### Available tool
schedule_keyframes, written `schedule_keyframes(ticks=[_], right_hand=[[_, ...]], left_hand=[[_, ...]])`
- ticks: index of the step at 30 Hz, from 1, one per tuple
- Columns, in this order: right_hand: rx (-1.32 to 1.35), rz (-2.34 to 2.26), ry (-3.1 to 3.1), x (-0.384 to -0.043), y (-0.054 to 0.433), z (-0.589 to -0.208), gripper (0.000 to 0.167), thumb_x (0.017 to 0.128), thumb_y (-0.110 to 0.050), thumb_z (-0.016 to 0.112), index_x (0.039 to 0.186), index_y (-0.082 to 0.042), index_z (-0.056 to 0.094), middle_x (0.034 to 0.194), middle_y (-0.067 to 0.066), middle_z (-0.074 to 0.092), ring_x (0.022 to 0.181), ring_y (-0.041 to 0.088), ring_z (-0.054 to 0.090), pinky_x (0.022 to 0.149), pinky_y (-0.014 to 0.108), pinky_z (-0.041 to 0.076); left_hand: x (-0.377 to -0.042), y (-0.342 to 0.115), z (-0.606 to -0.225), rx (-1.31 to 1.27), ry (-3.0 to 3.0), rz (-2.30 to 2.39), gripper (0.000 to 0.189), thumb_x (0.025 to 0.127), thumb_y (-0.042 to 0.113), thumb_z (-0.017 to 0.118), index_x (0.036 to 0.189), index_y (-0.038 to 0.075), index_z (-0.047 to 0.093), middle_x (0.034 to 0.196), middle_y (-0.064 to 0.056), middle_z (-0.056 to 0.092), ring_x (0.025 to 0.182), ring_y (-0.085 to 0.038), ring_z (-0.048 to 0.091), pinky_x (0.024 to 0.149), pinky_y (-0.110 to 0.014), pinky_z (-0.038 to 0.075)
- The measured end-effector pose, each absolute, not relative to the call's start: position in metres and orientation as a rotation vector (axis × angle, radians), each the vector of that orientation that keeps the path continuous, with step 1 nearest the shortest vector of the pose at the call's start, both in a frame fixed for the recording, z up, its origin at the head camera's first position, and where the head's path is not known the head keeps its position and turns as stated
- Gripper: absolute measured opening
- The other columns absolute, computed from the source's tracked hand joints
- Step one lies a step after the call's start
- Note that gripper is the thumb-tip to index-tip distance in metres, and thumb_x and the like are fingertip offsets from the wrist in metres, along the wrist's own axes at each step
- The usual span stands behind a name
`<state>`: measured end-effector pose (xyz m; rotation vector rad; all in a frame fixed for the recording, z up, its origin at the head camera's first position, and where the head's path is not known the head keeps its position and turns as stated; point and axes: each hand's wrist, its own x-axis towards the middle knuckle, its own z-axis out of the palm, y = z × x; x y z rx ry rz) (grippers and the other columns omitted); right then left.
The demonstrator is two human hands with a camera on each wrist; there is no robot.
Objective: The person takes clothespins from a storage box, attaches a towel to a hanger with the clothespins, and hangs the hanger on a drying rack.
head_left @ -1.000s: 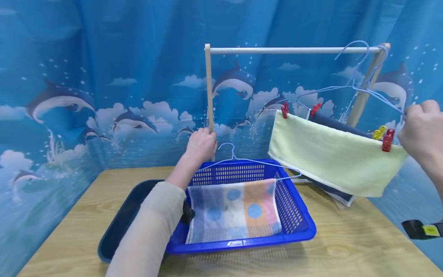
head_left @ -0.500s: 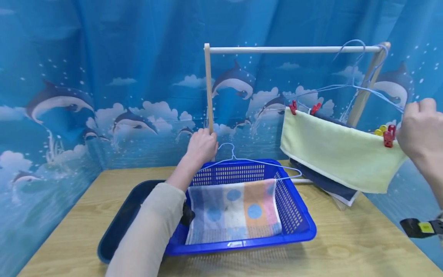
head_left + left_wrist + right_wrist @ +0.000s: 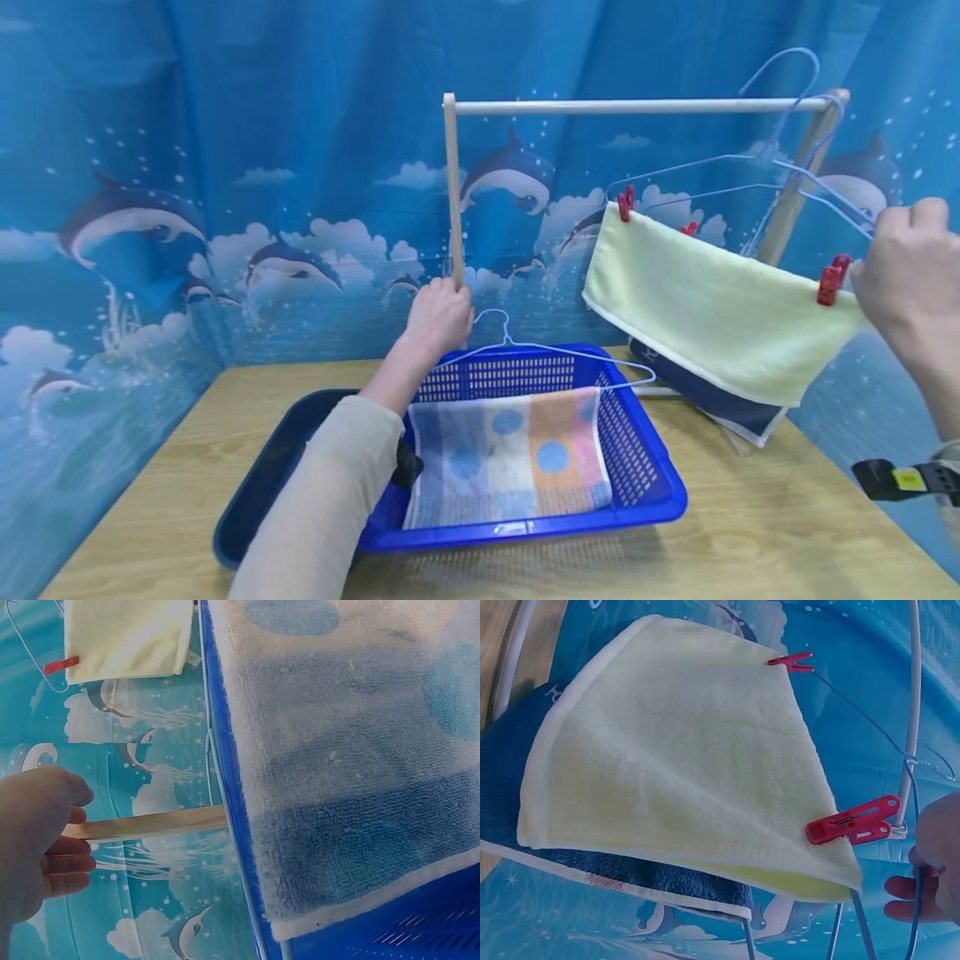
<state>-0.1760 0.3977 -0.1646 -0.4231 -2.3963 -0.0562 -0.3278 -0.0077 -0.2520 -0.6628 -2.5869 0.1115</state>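
My left hand (image 3: 440, 315) grips the wooden upright (image 3: 453, 192) of a drying rack; the left wrist view shows its fingers curled round the wood. At the right, my right hand (image 3: 909, 271) holds one end of a blue wire hanger (image 3: 675, 165). From that hanger a pale yellow towel (image 3: 705, 300) hangs aslant, fixed by red clothespins (image 3: 828, 285) near its corners. The hook rises above the rack's white rail (image 3: 600, 107). Behind the yellow towel is a navy towel (image 3: 723, 400), partly hidden, on a second hanger near the rail's right end.
A blue basket (image 3: 648, 507) stands on the wooden table (image 3: 735, 533), with a dotted, striped towel (image 3: 510, 454) and another wire hanger (image 3: 506, 340) over it. To its left is a dark tub (image 3: 243, 508), partly covered by my left arm. A dolphin-print curtain (image 3: 300, 100) hangs behind.
My right hand has raised the hanger and yellow towel, after a small shift right and back left. The hook stands higher above the rail. My left hand stays on the upright.
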Motion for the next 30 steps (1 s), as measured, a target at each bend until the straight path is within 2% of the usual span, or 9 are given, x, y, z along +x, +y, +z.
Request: schedule_keyframes(ticks=[9, 14, 21, 25, 30], right_hand=[[-0.485, -0.064, -2.523, -0.183, 0.397, -0.163, 0.028, 0.088, 0.006, 0.039, 0.109, 0.023, 0.031, 0.102, 0.037, 0.026, 0.064, 0.050, 0.043, 0.058, 0.058, 0.044], [-0.428, -0.165, -2.532, -0.186, 0.398, -0.171, 0.024, 0.084, 0.008, 0.039, 0.100, 0.024, 0.033, 0.094, 0.035, 0.027, 0.055, 0.045, 0.041, 0.051, 0.054, 0.040], [-0.418, -0.155, -2.541, -0.189, 0.396, -0.179, 0.027, 0.081, 0.009, 0.043, 0.101, 0.025, 0.035, 0.096, 0.035, 0.029, 0.059, 0.046, 0.042, 0.057, 0.058, 0.040], [-0.416, -0.150, -2.561, -0.189, 0.391, -0.180, 0.029, 0.078, 0.008, 0.049, 0.099, 0.024, 0.035, 0.096, 0.035, 0.029, 0.060, 0.045, 0.041, 0.055, 0.055, 0.041], [-0.427, -0.170, -2.602, -0.187, 0.383, -0.175, 0.018, 0.079, 0.006, 0.051, 0.088, 0.016, 0.039, 0.089, 0.032, 0.033, 0.064, 0.044, 0.039, 0.059, 0.056, 0.040]], left_hand=[[-0.327, -0.006, -0.251, -0.660, -2.585, 0.120, 0.037, 0.094, 0.028, 0.052, 0.118, 0.001, 0.059, 0.102, -0.016, 0.058, 0.090, -0.025, 0.053, 0.081, -0.036, 0.045], [-0.325, -0.005, -0.251, -0.657, -2.595, 0.127, 0.037, 0.094, 0.028, 0.051, 0.119, 0.001, 0.059, 0.103, -0.016, 0.058, 0.090, -0.025, 0.052, 0.081, -0.035, 0.045], [-0.325, -0.006, -0.252, -0.659, -2.596, 0.131, 0.037, 0.094, 0.029, 0.051, 0.118, 0.001, 0.059, 0.101, -0.016, 0.058, 0.089, -0.025, 0.052, 0.080, -0.035, 0.045], [-0.325, -0.006, -0.253, -0.669, -2.590, 0.130, 0.038, 0.094, 0.029, 0.052, 0.118, 0.001, 0.059, 0.102, -0.016, 0.058, 0.089, -0.025, 0.052, 0.080, -0.035, 0.046], [-0.326, -0.007, -0.252, -0.674, -2.583, 0.130, 0.038, 0.094, 0.029, 0.052, 0.118, 0.001, 0.058, 0.101, -0.016, 0.058, 0.089, -0.025, 0.052, 0.080, -0.035, 0.046]])
